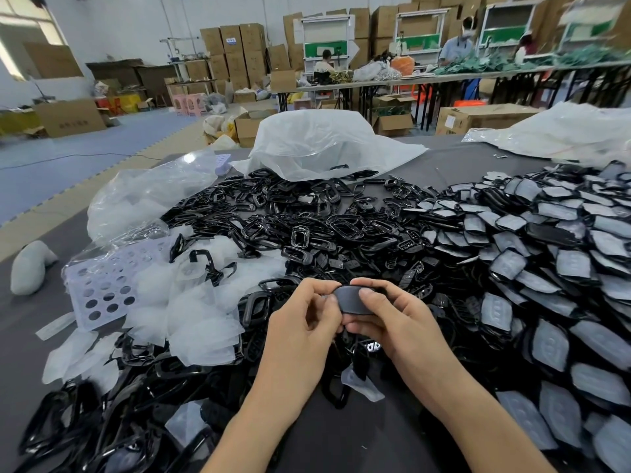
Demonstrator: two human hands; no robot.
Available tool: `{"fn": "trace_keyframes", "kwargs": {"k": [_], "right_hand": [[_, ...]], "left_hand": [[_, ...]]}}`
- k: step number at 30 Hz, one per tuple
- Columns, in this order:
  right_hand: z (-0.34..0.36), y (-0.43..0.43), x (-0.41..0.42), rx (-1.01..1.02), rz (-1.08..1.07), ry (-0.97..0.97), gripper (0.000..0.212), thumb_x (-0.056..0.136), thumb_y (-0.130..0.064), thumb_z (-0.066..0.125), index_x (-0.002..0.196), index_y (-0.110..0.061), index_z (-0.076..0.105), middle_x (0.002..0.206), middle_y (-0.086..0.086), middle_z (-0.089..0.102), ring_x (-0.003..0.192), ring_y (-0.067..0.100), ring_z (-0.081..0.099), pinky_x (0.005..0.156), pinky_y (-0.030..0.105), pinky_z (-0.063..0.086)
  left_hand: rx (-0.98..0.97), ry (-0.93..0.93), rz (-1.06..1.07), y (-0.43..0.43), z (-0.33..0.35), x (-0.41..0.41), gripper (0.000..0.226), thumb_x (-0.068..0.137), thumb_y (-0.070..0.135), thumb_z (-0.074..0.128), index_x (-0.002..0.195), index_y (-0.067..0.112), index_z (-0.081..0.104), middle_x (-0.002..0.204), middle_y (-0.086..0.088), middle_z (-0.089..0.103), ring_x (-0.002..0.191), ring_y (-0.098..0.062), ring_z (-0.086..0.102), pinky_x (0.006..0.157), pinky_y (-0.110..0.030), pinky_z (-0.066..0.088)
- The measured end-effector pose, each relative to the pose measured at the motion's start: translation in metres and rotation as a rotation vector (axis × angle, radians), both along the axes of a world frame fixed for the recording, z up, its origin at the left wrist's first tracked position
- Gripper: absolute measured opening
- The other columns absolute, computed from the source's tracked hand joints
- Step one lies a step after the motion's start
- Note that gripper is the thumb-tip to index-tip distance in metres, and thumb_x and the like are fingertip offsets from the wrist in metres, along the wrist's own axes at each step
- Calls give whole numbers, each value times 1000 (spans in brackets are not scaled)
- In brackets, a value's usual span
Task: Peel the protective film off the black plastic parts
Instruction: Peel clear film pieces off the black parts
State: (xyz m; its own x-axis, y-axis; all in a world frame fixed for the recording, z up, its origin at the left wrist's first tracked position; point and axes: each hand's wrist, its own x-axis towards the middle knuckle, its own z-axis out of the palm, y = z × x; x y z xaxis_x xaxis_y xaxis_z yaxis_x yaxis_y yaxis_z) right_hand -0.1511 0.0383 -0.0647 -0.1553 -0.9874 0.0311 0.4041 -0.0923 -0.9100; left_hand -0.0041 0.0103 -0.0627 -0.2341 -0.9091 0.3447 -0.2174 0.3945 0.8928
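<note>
Right hand grip: the right hand [392,317] holds one black part [353,299], with the thumb laid across its near face and the other fingers curled beneath and behind it.
Left hand grip: the left hand [302,324] pinches the part's left end between thumb and forefinger, and its remaining fingers are curled toward the palm.
Held part: an oval piece raised just above the heap, near the middle of the table. Its face reads dull grey, and I cannot tell whether that is film or bare plastic.
Directly below: a scrap of pale film [362,384] lies on the dark table [341,438] between the forearms.
Right of the hands: a broad heap of filmed parts [546,268], black pieces with a grey-white covering face up, overlapping like tiles out to the right edge.
Ahead of the hands: a tangled pile of glossy black frames [307,220].
Left of the hands: a drift of peeled film [194,308], white and translucent, with a few frames lying on it. Beside it is a lilac perforated sheet [102,288].
Further left: a crumpled clear plastic bag [143,196]. A grey rounded object [30,268] sits apart near the table edge and is not identifiable.
Far side of table: a white bag [324,145] slumps over the frames, and a second plastic sheet [563,131] lies at the right corner.
Room beyond: stacked cartons [235,46] and long tables [444,76] with people [457,42] at them.
</note>
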Motion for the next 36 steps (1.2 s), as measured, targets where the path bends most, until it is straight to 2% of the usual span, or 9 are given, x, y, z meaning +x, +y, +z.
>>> {"fn": "trace_keyframes", "kwargs": {"k": [2, 6, 12, 16, 19, 24, 29, 32, 36], "right_hand": [[0, -1, 0, 30, 1, -38, 24, 100, -6, 55, 93, -14, 76, 87, 17, 76, 71, 21, 73, 64, 22, 58], [-1, -1, -1, 71, 8, -18, 9, 95, -4, 63, 91, -10, 68, 81, 10, 73, 64, 20, 69, 60, 24, 57], [1, 1, -8, 75, 81, 31, 10, 94, 0, 62, 90, -10, 59, 75, 7, 71, 64, 19, 69, 59, 23, 56], [2, 4, -9, 64, 74, 131, 14, 94, 0, 62, 87, -11, 57, 74, 6, 71, 64, 18, 69, 60, 24, 56], [6, 4, -9, 34, -31, 181, 12, 94, -5, 64, 86, -11, 59, 80, 7, 73, 69, 19, 71, 61, 23, 55], [3, 3, -5, 62, -184, 84, 18, 92, -8, 66, 78, -16, 59, 75, 9, 66, 67, 20, 63, 62, 25, 53], [8, 2, -8, 48, -222, -41, 21, 93, -2, 63, 78, -15, 55, 74, 3, 71, 66, 19, 72, 56, 23, 56], [8, 1, -11, 33, -246, -28, 18, 93, -4, 63, 81, -13, 53, 78, 3, 72, 69, 20, 73, 55, 22, 55], [8, 0, -10, 24, -218, -28, 25, 92, -2, 63, 74, -18, 57, 69, 1, 70, 63, 18, 71, 56, 21, 54]], "left_hand": [[10, 7, -21, 1, 0, 1, 22, 97, 20, 57, 95, 41, 64, 73, 6, 66, 68, -10, 66, 69, -24, 55], [-13, -39, -52, 4, -2, 0, 25, 97, 20, 58, 98, 43, 66, 78, 1, 67, 72, -19, 65, 72, -35, 55], [-127, -122, -104, 6, 1, 0, 24, 102, 18, 55, 113, 33, 70, 96, 18, 69, 88, -3, 68, 78, -12, 50], [-250, -202, -135, 8, 4, 1, 28, 103, 20, 50, 123, 31, 66, 95, 17, 63, 92, -6, 65, 79, -9, 45], [-348, -269, -70, 11, 8, 3, 30, 104, 27, 47, 130, 33, 60, 98, 25, 63, 93, 5, 63, 80, -5, 42], [-526, -551, -78, 18, 12, 4, 29, 99, 23, 45, 120, 32, 62, 100, 16, 63, 83, -3, 61, 63, -28, 52], [-530, -616, -261, 34, 8, -11, 28, 92, 23, 47, 112, 33, 63, 87, 11, 61, 71, -9, 58, 55, -34, 51], [-510, -542, -285, 38, 7, -15, 27, 89, 19, 50, 106, 31, 68, 85, 11, 64, 68, -8, 58, 56, -31, 51], [-447, -333, -124, 31, 14, -7, 29, 94, 21, 49, 112, 35, 67, 80, 23, 61, 61, -4, 57, 58, -11, 40]]}}
